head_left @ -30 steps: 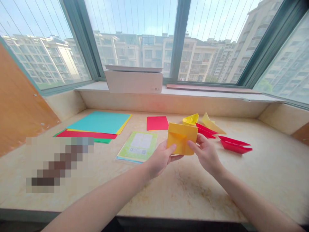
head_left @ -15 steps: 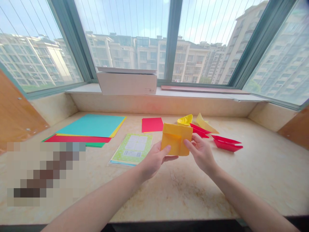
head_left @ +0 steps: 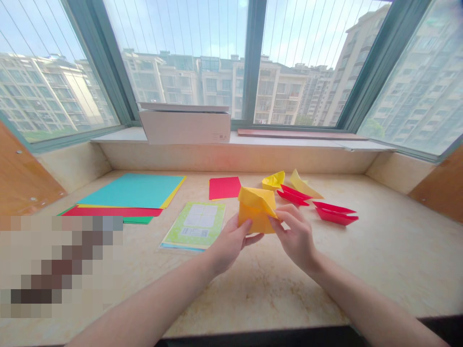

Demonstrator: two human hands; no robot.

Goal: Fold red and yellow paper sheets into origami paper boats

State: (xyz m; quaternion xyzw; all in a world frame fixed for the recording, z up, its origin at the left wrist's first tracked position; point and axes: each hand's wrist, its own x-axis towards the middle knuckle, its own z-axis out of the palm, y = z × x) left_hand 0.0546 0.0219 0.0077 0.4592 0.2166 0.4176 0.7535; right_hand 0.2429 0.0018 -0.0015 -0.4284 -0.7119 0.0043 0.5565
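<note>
A folded yellow paper piece (head_left: pixel 255 208) is held above the stone counter (head_left: pixel 398 260) between both hands. My left hand (head_left: pixel 231 241) pinches its lower left edge with thumb and fingers. My right hand (head_left: pixel 296 233) grips its right side, thumb pulling a flap outward so the top opens into a pocket. Behind it lie finished paper boats: a yellow boat (head_left: pixel 274 180), another yellow boat (head_left: pixel 303 183), a red boat (head_left: pixel 292 194) and a second red boat (head_left: pixel 335 212).
A stack of coloured sheets with a teal sheet (head_left: pixel 133 191) on top lies at the left. A red square (head_left: pixel 224 187) and a green paper pack (head_left: pixel 194 224) lie nearby. A white box (head_left: pixel 185 124) sits on the window sill. A blurred patch covers the lower left.
The flat yellow piece has been pulled open at its top, the right side folding inward. Both hands shifted slightly left and down; the camera view drifted.
</note>
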